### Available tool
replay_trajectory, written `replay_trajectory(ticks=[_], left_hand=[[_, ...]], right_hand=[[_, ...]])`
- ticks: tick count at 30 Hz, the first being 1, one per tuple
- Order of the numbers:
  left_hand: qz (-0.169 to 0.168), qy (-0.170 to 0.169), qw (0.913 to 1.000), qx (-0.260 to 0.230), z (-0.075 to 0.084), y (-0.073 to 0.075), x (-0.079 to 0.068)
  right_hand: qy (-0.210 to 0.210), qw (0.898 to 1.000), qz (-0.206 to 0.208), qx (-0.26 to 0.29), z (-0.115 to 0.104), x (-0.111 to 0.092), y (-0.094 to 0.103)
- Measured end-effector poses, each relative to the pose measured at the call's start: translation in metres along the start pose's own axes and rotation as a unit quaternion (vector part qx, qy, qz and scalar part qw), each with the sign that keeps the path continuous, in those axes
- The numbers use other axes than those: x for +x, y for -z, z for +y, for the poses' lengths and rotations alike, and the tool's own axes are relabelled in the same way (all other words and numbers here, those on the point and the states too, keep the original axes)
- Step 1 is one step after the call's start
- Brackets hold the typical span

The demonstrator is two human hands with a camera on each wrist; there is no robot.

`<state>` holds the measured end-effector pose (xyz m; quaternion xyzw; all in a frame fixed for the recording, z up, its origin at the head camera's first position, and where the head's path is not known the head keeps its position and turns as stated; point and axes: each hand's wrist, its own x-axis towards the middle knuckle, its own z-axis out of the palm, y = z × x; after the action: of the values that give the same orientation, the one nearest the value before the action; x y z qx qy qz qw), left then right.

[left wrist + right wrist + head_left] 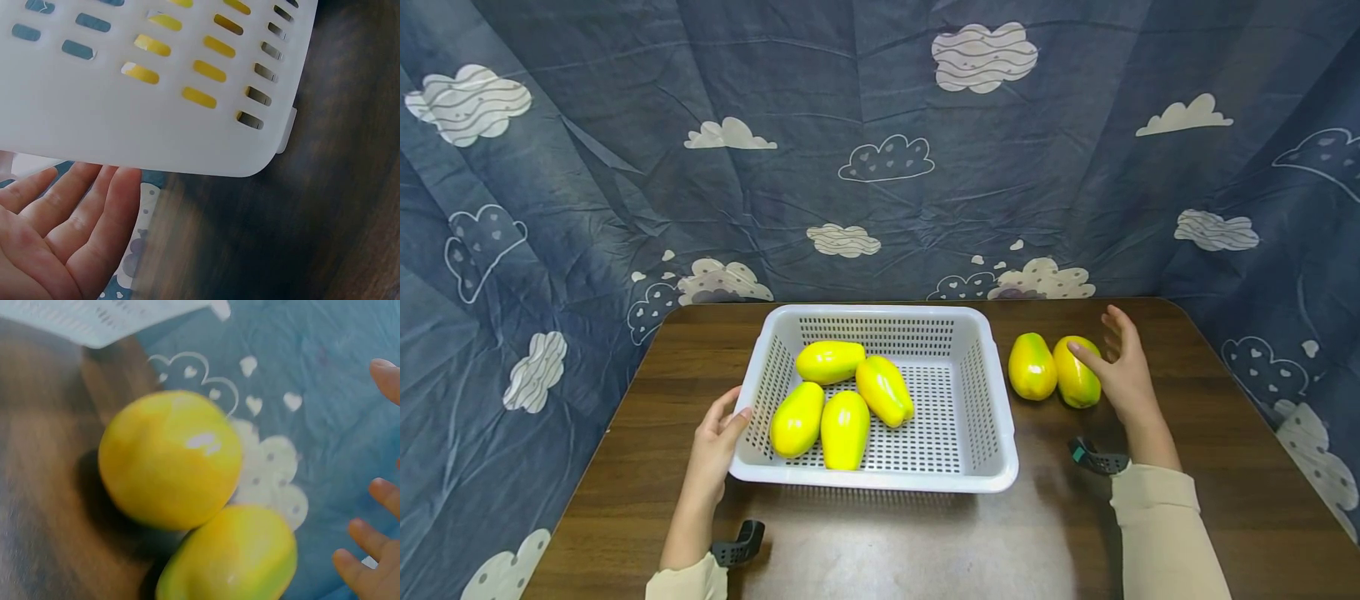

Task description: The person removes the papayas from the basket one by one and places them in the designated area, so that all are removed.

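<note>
The left grip pinches the left rim of the white basket; right of that grip, inside the basket, lie four yellow fruits. Farther right on the table, two loose fruits sit side by side, just left of the right grip, whose thumb and fingers are spread

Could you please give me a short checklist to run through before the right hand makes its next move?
1. Right hand free: ok, open and holding nothing.
2. Fruit within reach: ok, two loose yellow fruits lie on the table near that hand.
3. Fingers placed around a fruit: not ok, neither is gripped yet.
4. Room in the white basket: ok, four fruits lie left of centre and its right part is bare.
5. Left hand gripping firmly: cannot tell, though it is at the basket's left rim.
</note>
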<state>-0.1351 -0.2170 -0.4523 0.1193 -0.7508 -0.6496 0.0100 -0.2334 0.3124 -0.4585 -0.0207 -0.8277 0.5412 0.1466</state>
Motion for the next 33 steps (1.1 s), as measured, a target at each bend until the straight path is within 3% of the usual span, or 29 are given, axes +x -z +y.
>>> replay_trajectory(ticks=[5,9,33], left_hand=[[0.002,0.002,1.0,0.002,0.0,0.0,0.0],[0.003,0.004,1.0,0.002,-0.001,0.0,0.001],[0.003,-0.001,1.0,-0.004,-0.001,0.0,0.0]], right_hand=[[0.023,1.0,-0.01,-0.005,-0.044,-0.01,-0.006],[0.034,0.999,-0.025,-0.015,-0.064,-0.012,-0.009],[0.097,0.991,-0.088,-0.028,-0.122,-0.025,-0.047]])
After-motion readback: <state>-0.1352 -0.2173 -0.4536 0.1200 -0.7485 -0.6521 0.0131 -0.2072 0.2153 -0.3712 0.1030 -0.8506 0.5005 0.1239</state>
